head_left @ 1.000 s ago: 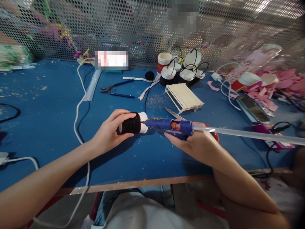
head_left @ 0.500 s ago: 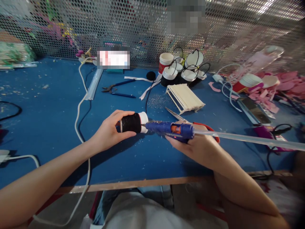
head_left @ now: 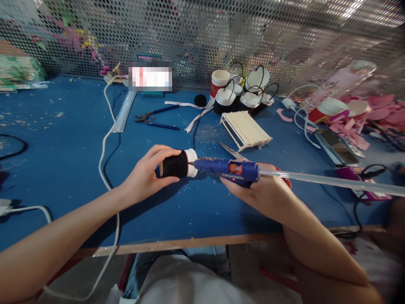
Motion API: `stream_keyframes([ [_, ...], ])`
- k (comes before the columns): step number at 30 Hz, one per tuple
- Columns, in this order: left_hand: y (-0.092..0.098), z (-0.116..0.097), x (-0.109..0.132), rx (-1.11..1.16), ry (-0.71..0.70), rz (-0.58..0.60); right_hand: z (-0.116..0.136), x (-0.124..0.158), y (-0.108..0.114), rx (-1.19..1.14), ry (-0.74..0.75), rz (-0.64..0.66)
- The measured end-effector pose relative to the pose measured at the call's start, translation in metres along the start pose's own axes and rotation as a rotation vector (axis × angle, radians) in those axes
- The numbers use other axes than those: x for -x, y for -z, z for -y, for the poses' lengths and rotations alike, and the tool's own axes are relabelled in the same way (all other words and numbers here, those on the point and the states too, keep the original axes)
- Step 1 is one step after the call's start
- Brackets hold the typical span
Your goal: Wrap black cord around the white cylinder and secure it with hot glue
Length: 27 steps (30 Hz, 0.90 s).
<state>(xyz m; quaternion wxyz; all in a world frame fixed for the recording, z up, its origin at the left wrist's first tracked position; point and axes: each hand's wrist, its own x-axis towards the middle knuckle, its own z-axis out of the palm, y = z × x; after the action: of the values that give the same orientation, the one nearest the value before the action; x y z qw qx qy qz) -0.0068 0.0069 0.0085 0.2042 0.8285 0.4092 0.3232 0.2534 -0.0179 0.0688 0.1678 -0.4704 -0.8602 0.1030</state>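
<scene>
My left hand (head_left: 147,171) grips a paper cup (head_left: 175,164) on its side, thumb below and fingers above. Black cord is wound round most of the cup, leaving a white band at its right end. From the cup a black cord (head_left: 196,126) runs back to a small dark ball of cord (head_left: 200,100). My right hand (head_left: 259,192) is wrapped round a blue hot glue gun (head_left: 226,169), whose nozzle meets the edge of the winding. A long clear glue stick (head_left: 316,179) sticks out of its rear. Scissors (head_left: 232,150) with red handles lie partly hidden behind the gun.
Blue-handled pliers (head_left: 161,116), white strips (head_left: 199,116) and a small wooden-stick rack (head_left: 247,129) lie farther back. Several cups with black cord loops (head_left: 249,99) stand by the mesh panel. A phone (head_left: 337,147) and pink scraps are at right; a white cable (head_left: 103,164) crosses at left.
The cup has turned slightly in my left hand, the fingers shifting a little over it. The glue gun has moved very slightly, its nozzle still at the winding's edge.
</scene>
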Motion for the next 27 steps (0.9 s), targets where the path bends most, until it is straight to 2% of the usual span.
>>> stream_keyframes([
  [6,-0.002,0.000,0.002,-0.171,-0.154,-0.018,0.001,0.001,0.000,0.035,-0.045,-0.052],
  [10,-0.003,-0.001,0.004,-0.209,-0.194,0.001,0.003,-0.003,0.000,0.040,-0.078,-0.090],
  [18,-0.005,-0.001,0.005,-0.267,-0.273,0.025,0.000,-0.013,-0.004,0.012,-0.140,-0.082],
  [21,-0.004,-0.002,0.005,-0.246,-0.264,0.033,0.000,-0.013,-0.004,-0.016,-0.146,-0.073],
  [27,-0.001,-0.001,0.002,-0.123,-0.141,0.008,0.006,-0.009,0.002,-0.049,-0.142,-0.091],
])
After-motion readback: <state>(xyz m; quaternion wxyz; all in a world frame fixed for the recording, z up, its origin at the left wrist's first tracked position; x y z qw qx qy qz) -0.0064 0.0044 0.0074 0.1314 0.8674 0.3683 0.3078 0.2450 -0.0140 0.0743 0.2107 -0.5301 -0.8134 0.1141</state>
